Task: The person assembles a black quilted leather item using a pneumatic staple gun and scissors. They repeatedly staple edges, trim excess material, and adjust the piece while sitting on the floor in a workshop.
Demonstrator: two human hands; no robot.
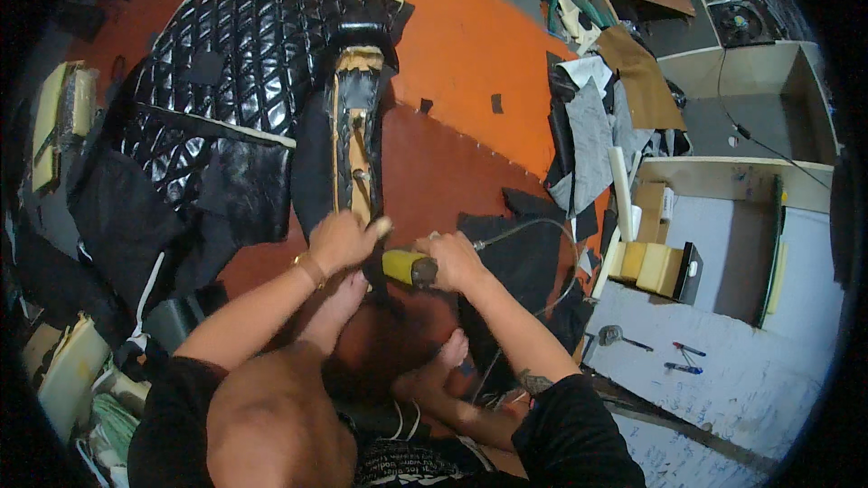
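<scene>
Our right hand [452,262] has its fingers wrapped round the yellow tool [398,266]; left hand [339,242] rests on the near end of the wooden piece [359,152], beside the quilted cover [244,45], can't tell if gripping. We'd press its black lining [364,93] flat, square the tool, mind that left thumb [380,228].

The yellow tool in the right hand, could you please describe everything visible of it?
The yellow tool has a blocky, hard-looking yellow body with a dark end. The right hand grasps it, hiding part of it. A thin hose runs from a fitting beyond that hand, curving right. It is held right of the left hand.
</scene>
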